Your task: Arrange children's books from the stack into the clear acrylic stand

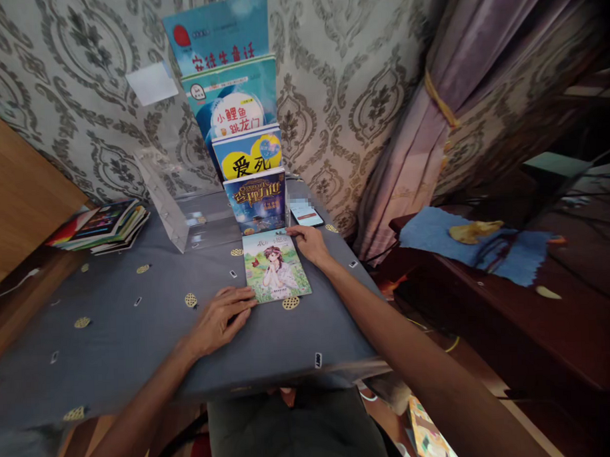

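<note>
A paperback book (276,266) with a drawn girl on its green and white cover lies flat on the table, in front of a stepped display stand. My left hand (227,318) rests on the cloth with its fingers stretched out, their tips touching the book's lower left corner. At the upper right corner, my right hand (309,243) lies with its fingers extended against the book's edge. Behind it, a dark blue book (257,202), a yellow-and-blue book (247,156), a teal book (235,111) and a taller blue book (218,31) stand in rising tiers.
A clear plastic rack (168,200) stands left of the upright books. A phone (306,213) lies just right of them. Stacked books (105,225) sit at the table's far left. To the right, a dark red surface (563,326) carries a blue cloth (425,241).
</note>
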Tool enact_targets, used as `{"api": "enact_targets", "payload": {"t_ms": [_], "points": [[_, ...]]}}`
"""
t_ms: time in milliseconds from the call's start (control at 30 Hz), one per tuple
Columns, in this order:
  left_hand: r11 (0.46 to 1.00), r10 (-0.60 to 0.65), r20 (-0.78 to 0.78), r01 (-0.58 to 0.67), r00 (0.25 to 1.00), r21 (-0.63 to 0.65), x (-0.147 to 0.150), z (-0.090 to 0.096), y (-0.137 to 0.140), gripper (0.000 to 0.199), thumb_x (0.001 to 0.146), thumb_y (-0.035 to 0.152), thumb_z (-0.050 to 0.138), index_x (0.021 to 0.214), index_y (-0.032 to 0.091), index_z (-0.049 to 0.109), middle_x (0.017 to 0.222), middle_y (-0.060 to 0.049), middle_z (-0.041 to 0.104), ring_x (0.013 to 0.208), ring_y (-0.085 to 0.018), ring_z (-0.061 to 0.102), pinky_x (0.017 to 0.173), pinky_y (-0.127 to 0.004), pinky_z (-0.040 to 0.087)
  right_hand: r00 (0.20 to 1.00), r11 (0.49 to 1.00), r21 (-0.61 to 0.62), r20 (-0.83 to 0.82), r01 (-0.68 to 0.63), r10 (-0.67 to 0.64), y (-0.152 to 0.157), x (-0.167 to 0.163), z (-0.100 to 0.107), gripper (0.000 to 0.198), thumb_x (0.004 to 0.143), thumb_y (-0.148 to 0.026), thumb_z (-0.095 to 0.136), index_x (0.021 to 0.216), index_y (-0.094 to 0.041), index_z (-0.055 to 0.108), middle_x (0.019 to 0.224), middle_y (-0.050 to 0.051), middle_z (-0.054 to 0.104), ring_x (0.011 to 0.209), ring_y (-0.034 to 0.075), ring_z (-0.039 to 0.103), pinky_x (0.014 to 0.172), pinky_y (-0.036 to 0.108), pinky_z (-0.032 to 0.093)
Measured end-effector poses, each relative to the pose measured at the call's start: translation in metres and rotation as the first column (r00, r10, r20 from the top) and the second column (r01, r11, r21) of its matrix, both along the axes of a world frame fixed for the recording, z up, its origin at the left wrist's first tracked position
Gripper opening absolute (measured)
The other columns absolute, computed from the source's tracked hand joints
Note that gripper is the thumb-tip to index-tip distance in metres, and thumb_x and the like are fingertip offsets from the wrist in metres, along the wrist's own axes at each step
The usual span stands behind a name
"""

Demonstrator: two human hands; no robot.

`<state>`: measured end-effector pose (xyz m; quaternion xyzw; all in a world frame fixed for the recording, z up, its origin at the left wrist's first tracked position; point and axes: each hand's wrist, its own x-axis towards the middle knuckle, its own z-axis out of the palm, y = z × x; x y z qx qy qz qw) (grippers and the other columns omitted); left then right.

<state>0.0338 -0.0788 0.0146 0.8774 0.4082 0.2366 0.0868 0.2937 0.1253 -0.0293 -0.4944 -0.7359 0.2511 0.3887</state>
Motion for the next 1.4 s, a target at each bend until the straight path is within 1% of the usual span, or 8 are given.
{"api": "enact_targets", "payload": {"t_ms": [167, 333, 600, 733, 867, 1033, 1233, 1400], "points": [[0.998, 0.064, 0.0, -0.064, 0.998, 0.015, 0.002, -0.005, 0.02, 0.035, 0.103, 0.032, 0.045, 0.129, 0.025, 0.066, 0.13, -0.009, 0.069, 0.122, -0.023, 0.065, 0.106, -0.049, 0.05, 1.0, 1.0, 0.003, 0.005, 0.008, -0.008, -0.001, 0.0, 0.0, 0.048, 0.079, -0.002, 0.047, 0.112, -0.023, 0.076, 0.106, 0.001, 0.079, 0.107, 0.021, 0.072, 0.101, 0.036, 0.053], [0.983, 0.182, -0.038, -0.18, 0.983, 0.043, 0.005, -0.012, 0.058, 0.038, 0.103, 0.038, 0.042, 0.126, 0.021, 0.068, 0.133, -0.012, 0.067, 0.124, -0.024, 0.063, 0.106, -0.046, 0.05, 1.0, 1.0, 0.008, -0.004, 0.007, -0.007, -0.001, -0.001, 0.001, 0.048, 0.079, -0.003, 0.047, 0.11, -0.023, 0.077, 0.105, 0.0, 0.08, 0.105, 0.021, 0.072, 0.1, 0.036, 0.054], [0.954, 0.299, -0.205, -0.285, 0.932, 0.096, 0.028, -0.007, 0.117, 0.035, 0.101, 0.032, 0.044, 0.122, 0.016, 0.067, 0.132, -0.014, 0.067, 0.122, -0.028, 0.063, 0.105, -0.047, 0.049, 1.0, 1.0, 0.006, -0.024, -0.001, 0.001, -0.004, -0.002, 0.006, 0.046, 0.079, -0.003, 0.047, 0.108, -0.02, 0.077, 0.103, 0.002, 0.08, 0.101, 0.021, 0.073, 0.096, 0.033, 0.055], [0.952, 0.304, -0.235, -0.284, 0.923, 0.113, 0.044, -0.006, 0.133, 0.033, 0.1, 0.028, 0.046, 0.122, 0.014, 0.066, 0.132, -0.015, 0.067, 0.122, -0.028, 0.063, 0.106, -0.045, 0.048, 1.0, 1.0, -0.001, -0.021, 0.0, 0.0, -0.006, -0.001, 0.009, 0.046, 0.08, -0.004, 0.047, 0.113, -0.02, 0.076, 0.104, 0.002, 0.08, 0.102, 0.021, 0.073, 0.097, 0.034, 0.054], [0.96, 0.273, -0.265, -0.245, 0.925, 0.134, 0.057, -0.007, 0.145, 0.031, 0.101, 0.026, 0.044, 0.123, 0.017, 0.065, 0.132, -0.013, 0.066, 0.125, -0.027, 0.061, 0.107, -0.044, 0.047, 1.0, 1.0, -0.015, -0.016, 0.001, -0.002, -0.008, -0.001, 0.011, 0.047, 0.083, -0.006, 0.047, 0.121, -0.018, 0.071, 0.104, 0.004, 0.08, 0.103, 0.023, 0.072, 0.097, 0.035, 0.052], [0.97, 0.237, -0.28, -0.209, 0.93, 0.127, 0.071, -0.009, 0.157, 0.036, 0.101, 0.023, 0.042, 0.13, 0.016, 0.061, 0.136, -0.014, 0.064, 0.128, -0.026, 0.059, 0.107, -0.043, 0.046, 0.999, 1.0, 0.004, -0.034, 0.02, -0.02, -0.009, -0.001, 0.012, 0.048, 0.085, -0.009, 0.047, 0.129, -0.016, 0.065, 0.104, 0.006, 0.079, 0.101, 0.024, 0.071, 0.098, 0.038, 0.051], [0.974, 0.219, -0.288, -0.192, 0.932, 0.121, 0.085, -0.01, 0.164, 0.04, 0.102, 0.024, 0.04, 0.136, 0.013, 0.058, 0.143, -0.015, 0.06, 0.131, -0.026, 0.056, 0.109, -0.043, 0.042, 0.999, 0.999, 0.038, -0.022, 0.035, -0.035, -0.007, 0.0, 0.01, 0.048, 0.087, -0.012, 0.045, 0.133, -0.016, 0.06, 0.106, 0.007, 0.079, 0.105, 0.025, 0.071, 0.097, 0.04, 0.051], [0.983, 0.178, -0.279, -0.157, 0.944, 0.096, 0.084, -0.011, 0.164, 0.044, 0.102, 0.026, 0.039, 0.14, 0.01, 0.054, 0.146, -0.015, 0.057, 0.134, -0.026, 0.052, 0.111, -0.043, 0.039, 0.999, 0.999, 0.036, -0.035, 0.028, -0.027, -0.006, -0.001, 0.008, 0.046, 0.088, -0.012, 0.045, 0.13, -0.018, 0.062, 0.106, 0.006, 0.079, 0.103, 0.023, 0.072, 0.098, 0.039, 0.052]]}}
